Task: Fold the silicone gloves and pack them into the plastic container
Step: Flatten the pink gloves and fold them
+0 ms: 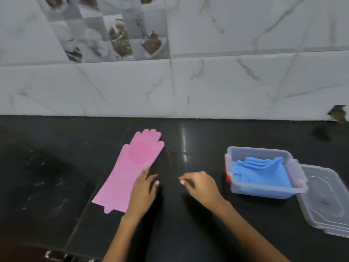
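Note:
A pink silicone glove (128,171) lies flat on the black counter, fingers pointing toward the wall. My left hand (143,190) rests on its right edge near the middle, fingers straight. My right hand (202,184) hovers over bare counter to the right of the glove, fingers loosely curled, holding nothing. A clear plastic container (238,188) stands at the right with a folded blue silicone glove (262,173) inside it.
The container's clear lid (324,201) lies on the counter just right of the container. A white marble-tiled wall (170,87) rises behind the counter. The counter's front edge runs along the lower left.

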`<state>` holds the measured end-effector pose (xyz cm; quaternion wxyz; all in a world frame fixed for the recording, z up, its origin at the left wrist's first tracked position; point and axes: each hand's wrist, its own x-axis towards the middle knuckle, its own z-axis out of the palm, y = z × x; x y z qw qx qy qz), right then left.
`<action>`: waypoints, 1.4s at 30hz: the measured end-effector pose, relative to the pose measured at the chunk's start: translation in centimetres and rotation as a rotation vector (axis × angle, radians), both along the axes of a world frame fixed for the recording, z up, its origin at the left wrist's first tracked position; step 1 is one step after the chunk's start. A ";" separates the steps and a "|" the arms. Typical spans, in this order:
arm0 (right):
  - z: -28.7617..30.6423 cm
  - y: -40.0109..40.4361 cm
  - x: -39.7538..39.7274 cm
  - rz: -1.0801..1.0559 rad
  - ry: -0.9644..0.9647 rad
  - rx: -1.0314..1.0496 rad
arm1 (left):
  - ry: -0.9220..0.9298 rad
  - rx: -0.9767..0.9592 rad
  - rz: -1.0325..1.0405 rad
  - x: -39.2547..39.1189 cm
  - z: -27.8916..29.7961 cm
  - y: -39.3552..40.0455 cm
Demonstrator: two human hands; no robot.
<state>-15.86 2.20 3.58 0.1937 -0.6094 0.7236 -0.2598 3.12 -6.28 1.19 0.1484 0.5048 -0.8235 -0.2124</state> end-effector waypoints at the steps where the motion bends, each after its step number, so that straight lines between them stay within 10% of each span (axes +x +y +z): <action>1: -1.0 -0.9 1.2 -0.029 -0.004 0.018 | -0.008 0.006 0.027 1.4 -0.4 -0.9; 25: -3.2 -16.3 12.5 -0.700 -0.422 -0.066 | 0.218 0.067 -0.028 6.0 -1.7 -6.2; 33: -3.7 -9.6 8.3 -0.691 -0.026 0.028 | 0.328 0.242 -0.224 2.6 -1.6 -2.3; 42: -8.0 -10.4 12.2 -0.102 0.303 0.102 | 0.139 0.018 0.186 8.6 -2.1 -12.2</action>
